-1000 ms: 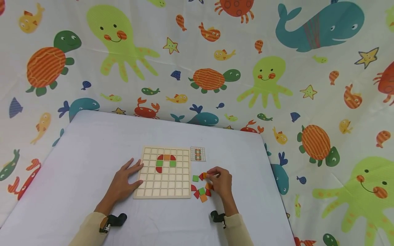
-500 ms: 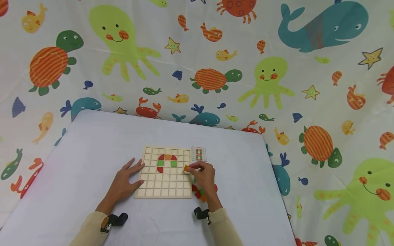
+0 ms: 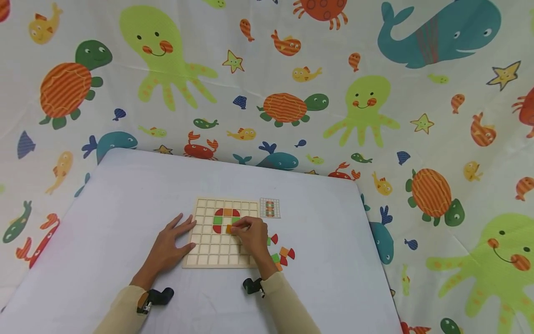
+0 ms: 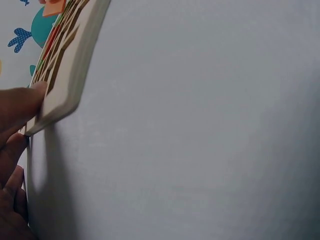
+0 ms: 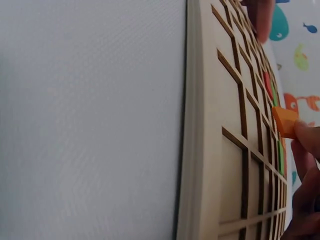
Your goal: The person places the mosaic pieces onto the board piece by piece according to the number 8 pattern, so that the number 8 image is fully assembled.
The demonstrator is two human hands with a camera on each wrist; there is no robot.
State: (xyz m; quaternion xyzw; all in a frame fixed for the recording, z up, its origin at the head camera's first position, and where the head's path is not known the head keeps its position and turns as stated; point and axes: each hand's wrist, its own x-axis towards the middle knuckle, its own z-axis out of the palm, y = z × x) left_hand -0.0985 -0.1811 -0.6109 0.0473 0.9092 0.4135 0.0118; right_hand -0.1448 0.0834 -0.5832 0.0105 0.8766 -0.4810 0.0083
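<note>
In the head view a wooden grid board (image 3: 204, 262) lies on the white table. Its upper middle cells hold an orange square tile (image 3: 227, 212) between two red quarter-round tiles, with a green square tile (image 3: 218, 220) under each, and a third red quarter-round tile (image 3: 217, 229) below the left green one. My right hand (image 3: 254, 237) pinches another orange square tile (image 5: 285, 121) close over the cell just right of that lower red tile. My left hand (image 3: 168, 248) has its fingers spread, with its thumb (image 4: 22, 102) and fingertips at the board's left edge.
Right of the board lie several loose red, green and orange tiles (image 3: 284, 252), partly hidden behind my right hand. A small printed pattern card (image 3: 270, 208) lies by the board's upper right corner. A curtain with sea animals (image 3: 250, 55) hangs behind the table.
My right hand took an orange square tile from the loose pieces and carried it left, over the board's right edge to its middle. My left hand stays at the board's left edge.
</note>
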